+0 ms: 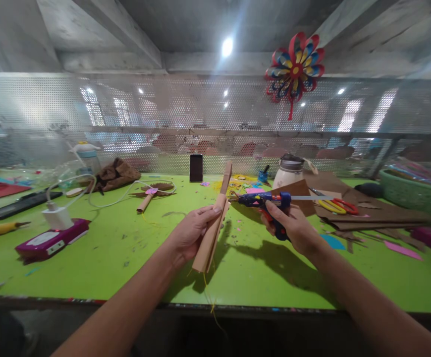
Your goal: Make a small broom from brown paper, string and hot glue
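My left hand (196, 230) is closed around a folded piece of brown cardboard (203, 253), held slanting above the table with a narrow strip rising from its far end. Thin yellow threads hang from its near end. In my right hand (293, 223) is a blue hot glue gun (282, 202), with a pale glue stick (306, 198) poking out of its back. The gun's nozzle points left and is close to the upper part of the cardboard; whether they touch, I cannot tell.
On the green table (126, 267) stand a purple power strip (52, 241) with a white charger, a phone (196, 167) and a white jar (289, 171). Scissors (336, 206) lie by brown paper sheets (379, 213). A green basket (416, 193) is far right. A cardboard piece (145, 201) lies left.
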`<state>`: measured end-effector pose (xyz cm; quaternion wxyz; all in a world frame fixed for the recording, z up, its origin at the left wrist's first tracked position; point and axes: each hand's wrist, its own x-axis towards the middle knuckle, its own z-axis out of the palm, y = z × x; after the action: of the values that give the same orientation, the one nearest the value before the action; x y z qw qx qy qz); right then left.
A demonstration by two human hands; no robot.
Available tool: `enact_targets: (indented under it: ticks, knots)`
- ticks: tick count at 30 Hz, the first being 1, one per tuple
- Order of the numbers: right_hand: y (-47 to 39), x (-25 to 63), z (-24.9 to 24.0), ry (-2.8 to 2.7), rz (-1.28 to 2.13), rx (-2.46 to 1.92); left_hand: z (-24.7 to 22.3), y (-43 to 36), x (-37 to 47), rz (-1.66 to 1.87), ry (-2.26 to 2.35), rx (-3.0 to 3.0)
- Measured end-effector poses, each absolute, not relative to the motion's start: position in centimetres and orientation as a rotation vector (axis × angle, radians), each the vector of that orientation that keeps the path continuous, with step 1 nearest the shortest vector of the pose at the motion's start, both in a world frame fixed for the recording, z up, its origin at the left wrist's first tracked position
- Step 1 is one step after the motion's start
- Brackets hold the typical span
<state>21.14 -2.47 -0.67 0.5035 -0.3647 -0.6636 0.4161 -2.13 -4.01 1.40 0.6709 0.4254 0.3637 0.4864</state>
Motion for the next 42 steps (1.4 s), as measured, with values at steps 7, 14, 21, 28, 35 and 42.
enact_targets:
  ticks: [7,14,21,28,35,42]
  knots:
    - [-2.9,20.9,-0.4,-1.628,1.090,-0.825,1.4,-3.9,-2.3,1.102,0.799,0.956]
    - [-2.8,21.2,-0.6,-1.667,1.055,-0.866,1.4,-3.9,-2.3,1.114,0.788,0.947]
    - [-2.5,21.3,-0.4,-1.621,0.947,-0.902,1.6,-4.1,-2.1,1.095,0.794,0.939]
    - [-3.2,21.1,0.4,-1.679,0.864,-0.945,1.3,-3.8,-2.2,1.105,0.812,0.925]
    - [-3.3,20.9,0.2,-1.767,0.753,-0.969,1.0,-3.7,-2.2,1.095,0.858,0.926]
    - [-3.4,20.6,0.3,-1.807,0.796,-1.007,1.5,-4.0,-2.0,1.075,0.847,0.898]
